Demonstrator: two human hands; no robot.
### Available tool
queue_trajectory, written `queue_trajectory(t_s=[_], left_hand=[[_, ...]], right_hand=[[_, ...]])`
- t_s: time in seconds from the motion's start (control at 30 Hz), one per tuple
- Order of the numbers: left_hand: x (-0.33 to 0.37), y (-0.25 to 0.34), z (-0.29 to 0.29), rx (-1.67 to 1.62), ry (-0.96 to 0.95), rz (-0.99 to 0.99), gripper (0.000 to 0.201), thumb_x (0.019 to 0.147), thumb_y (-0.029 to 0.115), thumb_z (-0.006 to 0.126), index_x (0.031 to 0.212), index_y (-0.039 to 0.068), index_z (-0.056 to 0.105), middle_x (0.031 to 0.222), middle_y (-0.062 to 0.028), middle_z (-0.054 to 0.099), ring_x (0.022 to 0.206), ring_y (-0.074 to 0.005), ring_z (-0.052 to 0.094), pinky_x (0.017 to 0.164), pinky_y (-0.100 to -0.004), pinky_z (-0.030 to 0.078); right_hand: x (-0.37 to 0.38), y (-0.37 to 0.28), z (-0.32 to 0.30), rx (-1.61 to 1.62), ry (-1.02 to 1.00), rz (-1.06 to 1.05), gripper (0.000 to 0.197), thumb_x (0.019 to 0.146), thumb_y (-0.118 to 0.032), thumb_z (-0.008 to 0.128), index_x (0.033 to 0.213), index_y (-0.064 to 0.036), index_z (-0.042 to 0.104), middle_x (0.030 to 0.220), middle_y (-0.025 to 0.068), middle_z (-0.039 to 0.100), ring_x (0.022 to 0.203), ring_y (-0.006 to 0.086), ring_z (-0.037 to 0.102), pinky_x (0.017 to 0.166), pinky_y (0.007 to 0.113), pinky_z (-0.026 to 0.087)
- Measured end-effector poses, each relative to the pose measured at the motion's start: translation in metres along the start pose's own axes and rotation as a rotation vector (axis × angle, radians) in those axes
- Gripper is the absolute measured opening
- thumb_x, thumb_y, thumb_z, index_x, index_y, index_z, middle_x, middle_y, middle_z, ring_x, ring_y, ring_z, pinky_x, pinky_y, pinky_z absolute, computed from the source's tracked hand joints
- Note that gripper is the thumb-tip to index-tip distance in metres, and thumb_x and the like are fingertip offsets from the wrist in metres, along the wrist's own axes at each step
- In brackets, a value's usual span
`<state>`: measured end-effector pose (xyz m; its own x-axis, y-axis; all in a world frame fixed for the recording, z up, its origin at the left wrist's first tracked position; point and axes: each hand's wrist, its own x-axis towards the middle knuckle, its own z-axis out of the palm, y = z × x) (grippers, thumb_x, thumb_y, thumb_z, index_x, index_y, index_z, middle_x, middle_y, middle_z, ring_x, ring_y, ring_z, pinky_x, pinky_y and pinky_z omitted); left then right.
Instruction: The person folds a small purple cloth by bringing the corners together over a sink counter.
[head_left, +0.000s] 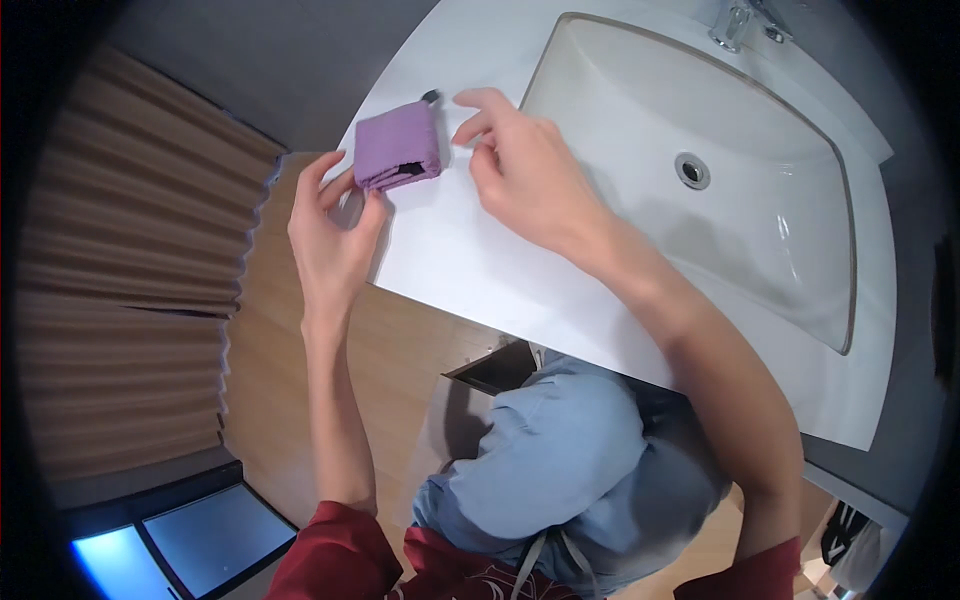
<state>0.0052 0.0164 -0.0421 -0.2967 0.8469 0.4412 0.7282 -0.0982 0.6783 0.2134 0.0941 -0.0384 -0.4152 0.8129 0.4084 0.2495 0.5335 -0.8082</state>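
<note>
A smooth white bench [440, 262] fills the upper middle and right of the frame, its white rectangular ceramic basin [800, 215] at upper right. A brown pleated curtain [140, 250] hangs at left. Of the two bare hands, the right hand [528, 172] is loosely curled, empty, just beside the folded purple cloth bundle [393, 143] at upper left of centre; the left hand [332, 235] has thumb and fingers spread around the bundle's lower-left corner. A shiny chrome faucet [732, 25] stands at top right.
</note>
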Motion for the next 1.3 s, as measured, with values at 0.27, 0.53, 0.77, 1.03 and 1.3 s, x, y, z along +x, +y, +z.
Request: queue_trajectory(t_s=[0.27,0.53,0.77,1.03,1.3], left_hand=[[0.001,-0.011,0.005,0.122,0.058,0.000,0.037,0.088,0.017,0.073,0.121,-0.001,0.072,0.119,-0.0164,0.075,0.113,-0.0220,0.067,0.101,-0.0338,0.049],[-0.011,-0.009,0.006,0.088,0.147,0.030,0.027,0.085,0.025,0.073,0.103,0.007,0.081,0.123,-0.0075,0.075,0.119,-0.0283,0.065,0.101,-0.0391,0.051],[-0.002,-0.023,0.006,0.078,0.191,0.113,0.023,0.083,0.023,0.073,0.097,0.006,0.081,0.121,-0.0070,0.075,0.113,-0.0290,0.066,0.098,-0.0391,0.051],[0.005,-0.027,0.004,-0.084,0.112,0.135,0.019,0.080,0.016,0.075,0.095,0.005,0.079,0.119,-0.0076,0.075,0.110,-0.0286,0.068,0.098,-0.0389,0.051],[0.007,-0.031,0.015,-0.054,0.223,0.177,0.019,0.080,0.012,0.075,0.097,0.003,0.077,0.116,-0.0080,0.074,0.107,-0.0297,0.068,0.094,-0.0389,0.053]], right_hand=[[-0.004,0.019,-0.010,-0.172,0.069,-0.138,0.038,0.090,-0.001,0.055,0.128,-0.0015,0.058,0.119,0.0182,0.069,0.108,0.0356,0.066,0.096,0.044,0.052],[0.005,0.017,-0.012,-0.322,-0.129,-0.086,0.054,0.088,-0.021,0.074,0.135,-0.0002,0.058,0.131,0.0174,0.067,0.118,0.0289,0.064,0.095,0.038,0.050],[0.029,0.024,-0.014,-0.394,-0.229,-0.156,0.092,0.079,-0.036,0.086,0.154,-0.0042,0.043,0.148,0.0150,0.056,0.133,0.0271,0.055,0.105,0.039,0.043],[0.033,0.025,-0.017,-0.380,-0.276,-0.138,0.087,0.078,-0.036,0.088,0.150,-0.0059,0.049,0.135,0.0110,0.064,0.121,0.0227,0.058,0.095,0.035,0.043],[0.001,0.011,-0.020,-0.313,-0.239,-0.139,0.068,0.079,-0.016,0.084,0.140,-0.0008,0.058,0.114,0.0080,0.067,0.097,0.0167,0.057,0.086,0.032,0.045]])
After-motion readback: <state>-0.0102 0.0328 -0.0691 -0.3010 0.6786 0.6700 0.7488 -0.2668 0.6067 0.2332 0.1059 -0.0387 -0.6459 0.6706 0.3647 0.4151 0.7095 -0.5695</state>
